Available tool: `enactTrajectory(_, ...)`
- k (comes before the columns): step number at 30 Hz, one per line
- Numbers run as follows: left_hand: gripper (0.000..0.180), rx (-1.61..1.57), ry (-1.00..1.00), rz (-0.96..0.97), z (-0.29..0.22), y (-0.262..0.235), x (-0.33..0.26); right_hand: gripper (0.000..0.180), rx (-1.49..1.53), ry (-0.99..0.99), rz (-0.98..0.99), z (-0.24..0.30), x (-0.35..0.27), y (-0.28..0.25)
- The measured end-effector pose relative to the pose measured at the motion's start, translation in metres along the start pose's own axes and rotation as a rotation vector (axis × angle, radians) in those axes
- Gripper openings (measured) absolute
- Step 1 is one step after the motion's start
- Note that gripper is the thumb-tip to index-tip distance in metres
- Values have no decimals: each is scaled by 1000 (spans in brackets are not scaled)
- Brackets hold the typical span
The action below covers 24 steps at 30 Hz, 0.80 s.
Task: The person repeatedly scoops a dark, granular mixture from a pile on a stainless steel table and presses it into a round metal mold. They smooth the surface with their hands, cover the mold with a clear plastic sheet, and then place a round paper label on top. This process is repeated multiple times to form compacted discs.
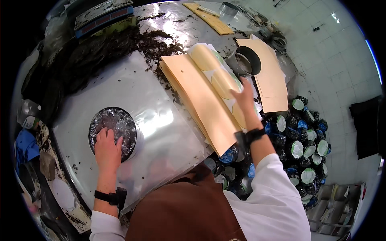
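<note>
My left hand (107, 148) rests flat on a round tin lined with crinkled clear film (114, 124), which sits on a shiny plastic sheet (161, 120) over the metal table. My right hand (245, 98) reaches forward with fingers spread onto a tan backing sheet carrying round pale yellow stickers (219, 78). That sheet lies on a stack of similar tan sheets (201, 100). Neither hand is seen gripping anything.
Dark loose leaf material (100, 48) covers the far left of the table. An empty metal tin (245, 60) stands beyond the sheets, with more tan sheets (267, 76) to its right. A heap of wrapped round packs (299, 136) lies at the right. A scale (104, 14) is at the back.
</note>
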<state>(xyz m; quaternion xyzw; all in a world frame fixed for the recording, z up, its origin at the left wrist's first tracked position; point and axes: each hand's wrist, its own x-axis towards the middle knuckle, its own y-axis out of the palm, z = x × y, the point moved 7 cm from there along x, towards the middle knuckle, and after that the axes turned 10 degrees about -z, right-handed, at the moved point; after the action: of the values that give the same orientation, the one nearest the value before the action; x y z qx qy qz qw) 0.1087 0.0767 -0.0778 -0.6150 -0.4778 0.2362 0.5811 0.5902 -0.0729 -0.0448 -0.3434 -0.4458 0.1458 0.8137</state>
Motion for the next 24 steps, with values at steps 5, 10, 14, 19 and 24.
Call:
enactTrajectory(5, 33, 19, -32, -11, 6, 4, -4, 38, 110, 195, 988, -34, -62, 9)
enactTrajectory(10, 33, 27, 5, -31, 1, 1, -3, 34, 623, 560, 458, -47, -24, -35)
enactTrajectory(14, 34, 56, -29, -37, 17, 5, -11, 48, 553, 805, 1039, -51, -119, 23)
enactTrajectory(19, 36, 17, 8, -2, -1, 3, -1, 27, 931, 660, 484, 3, -48, -49)
enactTrajectory(24, 36, 38, 15, -18, 8, 8, -5, 36, 71, -205, 1428, 66, -150, 17)
